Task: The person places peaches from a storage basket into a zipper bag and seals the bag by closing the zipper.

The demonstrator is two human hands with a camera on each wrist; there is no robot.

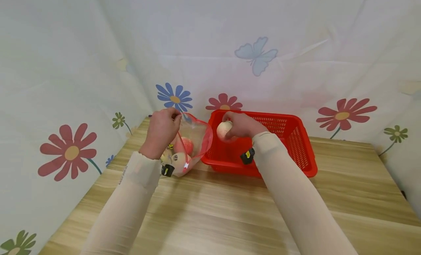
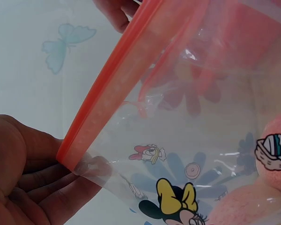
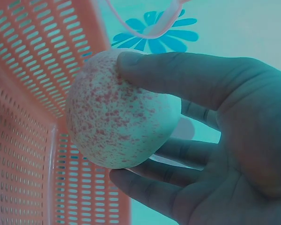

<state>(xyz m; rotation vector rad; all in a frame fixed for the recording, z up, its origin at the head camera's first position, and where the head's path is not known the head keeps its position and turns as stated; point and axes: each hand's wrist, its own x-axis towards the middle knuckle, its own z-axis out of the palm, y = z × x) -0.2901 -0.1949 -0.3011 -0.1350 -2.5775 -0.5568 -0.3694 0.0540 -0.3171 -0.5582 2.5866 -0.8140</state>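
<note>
My left hand (image 1: pixel 162 130) pinches the red zip edge of a clear plastic zip bag (image 2: pixel 192 126) between thumb and fingers, and the bag's mouth gapes toward the right. Several pinkish peaches (image 1: pixel 185 146) show through its cartoon-printed side. In my right hand (image 1: pixel 241 124) is a pale peach (image 3: pixel 122 110) with red speckles, gripped between the thumb on one side and the fingers on the other. That hand is over the left part of a red plastic basket (image 1: pixel 263 171), close to the bag's mouth.
The basket, with slotted walls, stands on a wood-grain table (image 1: pixel 210 218) right beside the bag. Behind them hangs a white cloth (image 1: pixel 296 83) printed with flowers and a butterfly. A small white zip slider (image 1: pixel 186 165) sits on the bag's red edge.
</note>
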